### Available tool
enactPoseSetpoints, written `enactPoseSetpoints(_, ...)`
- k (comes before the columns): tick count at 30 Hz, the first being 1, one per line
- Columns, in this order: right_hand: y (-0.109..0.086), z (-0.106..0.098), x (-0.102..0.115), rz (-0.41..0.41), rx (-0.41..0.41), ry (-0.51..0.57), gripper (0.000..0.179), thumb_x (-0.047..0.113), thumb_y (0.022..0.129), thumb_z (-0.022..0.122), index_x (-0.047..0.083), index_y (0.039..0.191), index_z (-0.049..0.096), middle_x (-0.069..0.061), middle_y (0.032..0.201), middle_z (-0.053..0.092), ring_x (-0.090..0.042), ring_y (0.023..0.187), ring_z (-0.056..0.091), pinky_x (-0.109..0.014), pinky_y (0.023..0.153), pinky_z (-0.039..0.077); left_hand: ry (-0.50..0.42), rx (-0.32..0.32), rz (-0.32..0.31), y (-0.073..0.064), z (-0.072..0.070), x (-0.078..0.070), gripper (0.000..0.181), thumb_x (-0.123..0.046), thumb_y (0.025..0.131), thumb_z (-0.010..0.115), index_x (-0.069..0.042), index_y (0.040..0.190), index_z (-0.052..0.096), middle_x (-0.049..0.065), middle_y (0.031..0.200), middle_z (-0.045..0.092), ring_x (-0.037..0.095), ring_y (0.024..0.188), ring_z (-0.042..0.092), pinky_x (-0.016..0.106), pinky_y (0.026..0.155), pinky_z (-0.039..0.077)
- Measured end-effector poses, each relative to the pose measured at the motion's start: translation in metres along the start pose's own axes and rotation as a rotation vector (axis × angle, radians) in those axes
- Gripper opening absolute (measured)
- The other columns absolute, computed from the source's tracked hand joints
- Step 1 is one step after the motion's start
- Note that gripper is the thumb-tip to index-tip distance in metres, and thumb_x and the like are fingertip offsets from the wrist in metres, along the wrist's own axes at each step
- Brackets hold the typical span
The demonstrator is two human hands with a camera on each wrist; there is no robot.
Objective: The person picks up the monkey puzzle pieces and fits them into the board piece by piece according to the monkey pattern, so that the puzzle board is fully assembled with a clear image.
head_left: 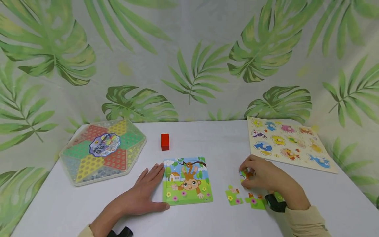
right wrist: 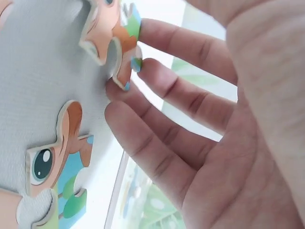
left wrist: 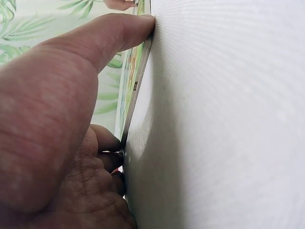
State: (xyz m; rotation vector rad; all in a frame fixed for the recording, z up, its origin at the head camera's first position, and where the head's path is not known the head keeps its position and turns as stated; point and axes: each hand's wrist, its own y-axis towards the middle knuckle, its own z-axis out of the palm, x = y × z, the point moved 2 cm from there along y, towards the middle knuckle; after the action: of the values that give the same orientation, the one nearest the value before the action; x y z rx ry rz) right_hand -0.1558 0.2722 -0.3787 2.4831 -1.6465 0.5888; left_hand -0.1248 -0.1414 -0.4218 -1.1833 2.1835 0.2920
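Note:
A square monkey picture puzzle board (head_left: 188, 181) lies flat on the white table. My left hand (head_left: 142, 194) rests at its left side, fingers extended, fingertips and thumb tip right at the board's edge; the left wrist view shows the thumb along that edge (left wrist: 143, 62). To the board's right, my right hand (head_left: 262, 172) pinches a jigsaw piece (head_left: 243, 175). In the right wrist view this piece (right wrist: 102, 36) shows part of the monkey's face, tilted above the table. Several loose jigsaw pieces (head_left: 234, 196) lie below that hand, one with a large eye (right wrist: 45, 167).
A red block (head_left: 165, 142) stands behind the board. At the back left lies a hexagonal Chinese checkers board (head_left: 103, 151) with a clear cover. A sea-animal knob puzzle (head_left: 291, 144) is at the back right. A leaf-print cloth (head_left: 207, 65) hangs behind the table.

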Motion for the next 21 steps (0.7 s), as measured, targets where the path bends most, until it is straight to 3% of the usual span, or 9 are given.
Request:
enactPoseSetpoints(10,0.0011,0.0037,-0.005,-0.023,-0.018,0.005,0.036,0.042,0.081,0.086,0.021,0.108,0.074,0.008,0.103,0.059,-0.005,0.081,0.053,-0.023,0.066,0.048,0.025,-0.013,0.02,-0.0013,-0.0009,-0.0017,0.114,-0.061,0.084,0.074,0.003,0.162,0.021,0.015,0.172,0.016,0.034,0.16,0.008,0.06,0.128,0.007)
enactPoseSetpoints(21,0.0037,0.0002,0.0041,-0.08,-0.037,0.024,0.03,0.038,0.085,0.083,0.022,0.108,0.075,0.01,0.105,0.061,-0.003,0.085,0.058,-0.023,0.07,0.052,0.007,-0.002,0.011,-0.0011,-0.0022,-0.002,0.114,-0.061,0.085,0.075,0.002,0.163,0.02,0.014,0.173,0.015,0.033,0.161,0.006,0.059,0.128,0.005)
